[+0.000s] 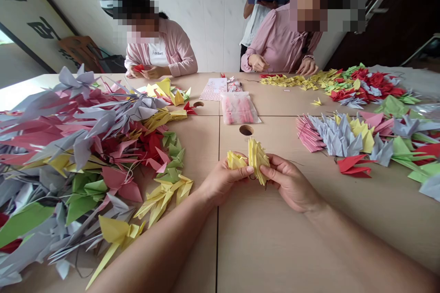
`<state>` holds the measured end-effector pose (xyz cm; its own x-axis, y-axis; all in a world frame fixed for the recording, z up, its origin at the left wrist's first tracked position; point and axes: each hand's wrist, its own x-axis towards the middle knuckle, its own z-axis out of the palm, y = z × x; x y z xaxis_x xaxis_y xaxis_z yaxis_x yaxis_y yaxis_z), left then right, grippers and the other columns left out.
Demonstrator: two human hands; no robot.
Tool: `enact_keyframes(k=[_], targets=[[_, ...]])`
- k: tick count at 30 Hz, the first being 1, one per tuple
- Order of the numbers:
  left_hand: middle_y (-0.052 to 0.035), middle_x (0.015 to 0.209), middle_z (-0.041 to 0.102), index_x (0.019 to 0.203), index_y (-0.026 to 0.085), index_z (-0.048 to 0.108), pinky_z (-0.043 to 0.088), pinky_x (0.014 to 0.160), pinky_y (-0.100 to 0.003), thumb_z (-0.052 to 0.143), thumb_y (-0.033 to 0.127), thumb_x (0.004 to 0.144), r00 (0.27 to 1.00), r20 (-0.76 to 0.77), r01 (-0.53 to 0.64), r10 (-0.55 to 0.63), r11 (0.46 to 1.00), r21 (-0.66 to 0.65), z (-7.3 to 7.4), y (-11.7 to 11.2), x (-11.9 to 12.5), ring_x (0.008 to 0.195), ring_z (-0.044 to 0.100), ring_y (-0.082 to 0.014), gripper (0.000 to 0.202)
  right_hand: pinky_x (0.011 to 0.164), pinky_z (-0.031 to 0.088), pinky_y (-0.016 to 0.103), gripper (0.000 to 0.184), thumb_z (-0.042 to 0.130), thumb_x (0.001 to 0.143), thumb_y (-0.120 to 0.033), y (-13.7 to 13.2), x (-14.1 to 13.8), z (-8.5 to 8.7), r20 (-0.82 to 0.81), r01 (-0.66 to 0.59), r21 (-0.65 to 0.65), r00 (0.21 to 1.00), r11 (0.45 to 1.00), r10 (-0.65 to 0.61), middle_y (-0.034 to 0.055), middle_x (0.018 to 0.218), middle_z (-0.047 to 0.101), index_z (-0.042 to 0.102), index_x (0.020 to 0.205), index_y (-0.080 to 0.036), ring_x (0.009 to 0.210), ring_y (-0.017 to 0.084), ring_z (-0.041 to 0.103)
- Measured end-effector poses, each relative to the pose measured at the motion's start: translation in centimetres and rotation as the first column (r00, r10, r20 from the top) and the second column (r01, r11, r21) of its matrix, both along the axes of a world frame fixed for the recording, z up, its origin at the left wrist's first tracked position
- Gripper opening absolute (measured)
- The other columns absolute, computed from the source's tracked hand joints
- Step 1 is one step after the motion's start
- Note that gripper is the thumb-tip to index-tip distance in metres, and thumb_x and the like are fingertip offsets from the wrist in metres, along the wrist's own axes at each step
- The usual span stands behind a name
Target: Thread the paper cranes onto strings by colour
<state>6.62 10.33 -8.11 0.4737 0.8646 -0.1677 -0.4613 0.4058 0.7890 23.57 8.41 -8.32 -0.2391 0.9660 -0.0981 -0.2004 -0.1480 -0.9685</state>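
Above the middle of the table, my left hand is closed round a few yellow folded paper cranes. A thicker stack of yellow paper cranes stands pressed together between my two hands. My right hand pinches the right side of this stack, with its thumb on the front. The left thumb reaches across toward the same stack. A short bit of dark thread shows under the fingertips. My palms hide the lower ends of the cranes.
A large heap of strung paper cranes covers the left side. More cranes lie in rows at right, near a loose red crane. A plastic packet lies ahead, beyond a table hole. Two people sit opposite; another stands behind.
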Motion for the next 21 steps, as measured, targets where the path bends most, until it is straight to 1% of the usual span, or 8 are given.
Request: enact_keyframes(k=[2,5,7,10,13,17,19,21], targets=[[-0.0017,0.083,0.061,0.087,0.014,0.060,0.044,0.072,-0.025,0.071,0.018,0.070,0.996,0.084,-0.002,0.005,0.999,-0.037,0.19,0.13,-0.02,0.077,0.057,-0.0120,0.021,0.074,0.046,0.026,0.024,0.066,0.081,-0.035,0.01,-0.04,-0.01,0.024,0.000,0.029,1.000,1.000,-0.001,0.0025,0.095,0.065,0.065,0.102,-0.023,0.085,0.015,0.056],[-0.0051,0.088,0.063,0.090,0.012,0.062,0.045,0.079,-0.027,0.061,0.017,0.072,0.972,0.225,-0.037,0.065,0.991,-0.126,0.48,0.47,-0.26,0.082,0.057,-0.0143,0.018,0.078,0.046,0.028,0.025,0.064,0.082,-0.036,0.02,-0.01,-0.19,0.057,0.030,0.070,0.998,0.997,-0.034,0.0036,0.101,0.064,0.063,0.103,-0.023,0.091,0.017,0.056],[-0.0065,0.092,0.064,0.092,0.012,0.063,0.046,0.081,-0.028,0.057,0.021,0.075,0.954,0.285,-0.037,0.091,0.981,-0.189,0.65,0.67,-0.47,0.085,0.058,-0.0156,0.020,0.077,0.047,0.028,0.024,0.063,0.082,-0.036,0.04,0.05,-0.40,0.084,0.053,0.088,0.995,0.995,-0.060,0.0032,0.099,0.064,0.063,0.102,-0.023,0.091,0.017,0.056],[-0.0077,0.099,0.064,0.097,0.013,0.062,0.047,0.083,-0.028,0.054,0.028,0.078,0.939,0.336,0.002,0.080,0.972,-0.236,0.74,0.77,-0.66,0.090,0.059,-0.0179,0.026,0.077,0.048,0.030,0.023,0.063,0.082,-0.036,0.09,0.14,-0.68,0.146,0.071,0.138,0.985,0.988,-0.091,0.0034,0.094,0.063,0.062,0.101,-0.022,0.091,0.018,0.056],[-0.0077,0.098,0.065,0.098,0.013,0.062,0.048,0.080,-0.028,0.055,0.023,0.075,0.941,0.333,0.017,0.069,0.969,-0.248,0.63,0.68,-0.61,0.091,0.060,-0.0185,0.026,0.080,0.047,0.031,0.020,0.062,0.083,-0.035,0.11,0.20,-0.74,0.211,0.075,0.245,0.969,0.967,-0.129,0.0036,0.100,0.060,0.062,0.099,-0.022,0.094,0.019,0.055],[-0.0051,0.093,0.065,0.088,0.014,0.063,0.048,0.077,-0.024,0.058,0.010,0.073,0.954,0.295,-0.003,0.051,0.987,-0.163,0.32,0.46,-0.45,0.085,0.060,-0.0144,0.017,0.079,0.048,0.029,0.013,0.060,0.084,-0.032,0.00,0.22,-0.64,0.306,0.037,0.332,0.941,0.943,-0.144,0.0038,0.104,0.056,0.062,0.093,-0.022,0.095,0.018,0.055],[-0.0042,0.090,0.064,0.086,0.013,0.063,0.048,0.075,-0.023,0.060,0.010,0.076,0.965,0.257,-0.008,0.043,0.991,-0.136,0.19,0.35,-0.43,0.080,0.059,-0.0119,0.011,0.079,0.049,0.028,0.012,0.060,0.084,-0.031,-0.07,0.19,-0.61,0.337,0.034,0.360,0.927,0.932,-0.164,0.0049,0.104,0.054,0.062,0.092,-0.022,0.097,0.018,0.055],[-0.0051,0.090,0.064,0.090,0.013,0.063,0.048,0.076,-0.023,0.062,0.015,0.079,0.977,0.210,-0.009,0.036,0.992,-0.125,0.13,0.28,-0.45,0.080,0.059,-0.0117,0.011,0.078,0.050,0.028,0.012,0.061,0.083,-0.031,-0.08,0.15,-0.60,0.338,0.051,0.389,0.921,0.920,-0.194,0.0060,0.105,0.053,0.063,0.090,-0.021,0.099,0.019,0.054]])
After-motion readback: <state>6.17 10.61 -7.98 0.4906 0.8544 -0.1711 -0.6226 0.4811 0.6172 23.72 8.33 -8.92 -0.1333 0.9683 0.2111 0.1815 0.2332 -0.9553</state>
